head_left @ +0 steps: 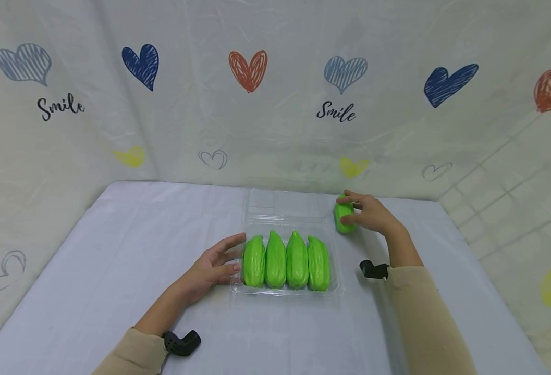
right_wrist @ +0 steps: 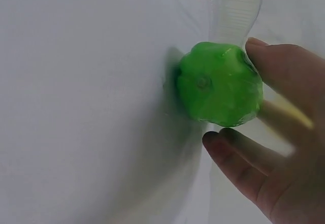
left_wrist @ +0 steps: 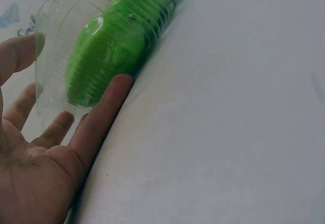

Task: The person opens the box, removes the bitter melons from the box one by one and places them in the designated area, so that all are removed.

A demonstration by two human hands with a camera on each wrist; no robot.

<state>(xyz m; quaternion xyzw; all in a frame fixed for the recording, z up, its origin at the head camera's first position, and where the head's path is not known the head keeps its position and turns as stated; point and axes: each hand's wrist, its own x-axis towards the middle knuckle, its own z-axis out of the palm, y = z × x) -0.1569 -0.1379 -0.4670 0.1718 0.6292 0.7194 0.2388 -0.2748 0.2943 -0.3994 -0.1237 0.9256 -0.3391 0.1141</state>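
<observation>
A clear plastic clamshell box, its lid folded back, holds several green ridged gourds side by side. Fingers of my left hand are spread along the box's left wall. In the left wrist view, the left thumb lies low against the box, close to a gourd behind the plastic. One more green ridged gourd lies on the table right of the lid. My right hand reaches around it; in the right wrist view thumb and fingers straddle the gourd, with a gap by the lower fingertips.
The raised transparent lid stretches back toward the wall. A white cloth covers the table. Behind it hangs a pale sheet printed with hearts. Both wrists carry small black devices.
</observation>
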